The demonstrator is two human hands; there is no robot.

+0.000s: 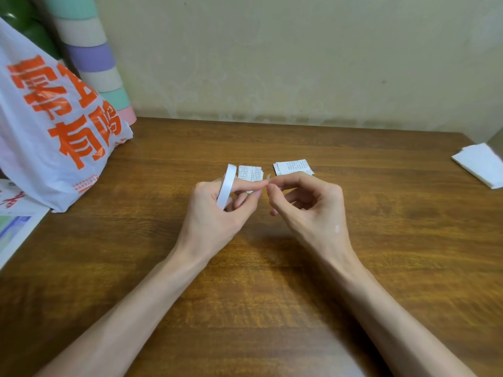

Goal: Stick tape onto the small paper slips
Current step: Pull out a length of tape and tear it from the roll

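Observation:
A thin white tape roll [226,186] hangs around the fingers of my left hand [217,208], held above the wooden table [245,281]. My right hand [307,205] pinches a small strip of tape [268,177] between thumb and forefinger, right beside my left fingertips. Behind the hands lie two small stacks of printed paper slips: one [250,172] just past my left fingers, partly hidden by them, and another [293,167] past my right hand.
A white plastic bag [51,131] with orange lettering stands at the left, with pastel rolls [95,63] behind it. Printed papers [13,221] lie at the left edge. Folded white tissue [481,164] sits at the far right near the wall.

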